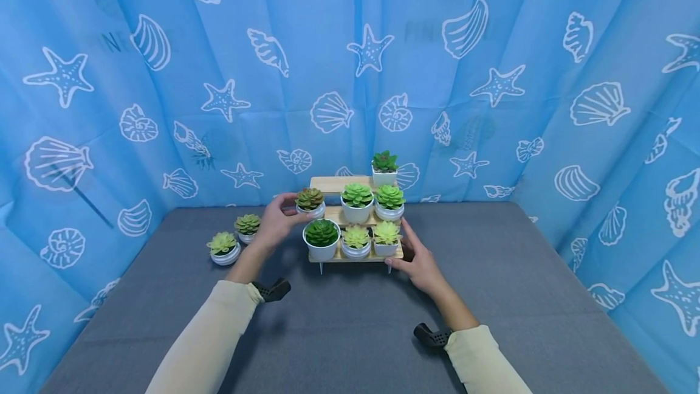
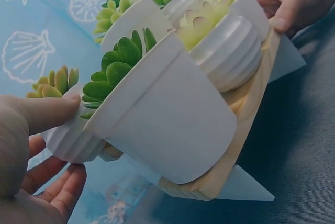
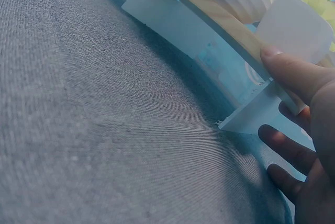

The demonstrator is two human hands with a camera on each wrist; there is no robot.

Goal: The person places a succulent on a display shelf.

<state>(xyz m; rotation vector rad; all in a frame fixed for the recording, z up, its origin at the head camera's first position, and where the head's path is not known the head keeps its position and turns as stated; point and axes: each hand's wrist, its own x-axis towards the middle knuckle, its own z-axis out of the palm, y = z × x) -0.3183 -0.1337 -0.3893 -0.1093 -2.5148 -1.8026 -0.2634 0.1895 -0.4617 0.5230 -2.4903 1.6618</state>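
Observation:
A three-tier wooden plant stand (image 1: pixel 340 185) with white legs holds several potted succulents. My left hand (image 1: pixel 275 224) pinches a reddish-green succulent in a white ribbed pot (image 1: pixel 310 202) at the left end of the middle tier. In the left wrist view its thumb lies on the rim of that pot (image 2: pixel 76 140), the fingertips against its lower side. The dark green succulent's pot (image 2: pixel 172 119) stands in front on the bottom tier. My right hand (image 1: pixel 423 265) grips the stand's right end; the right wrist view shows its thumb on the wooden shelf (image 3: pixel 230 25).
Two more potted succulents, a yellow-green one (image 1: pixel 223 249) and a duller one (image 1: pixel 248 227), stand on the grey cloth left of the stand. One small square pot (image 1: pixel 384 175) sits at the top tier's right end. Behind hangs a blue seashell curtain (image 1: pixel 350 78).

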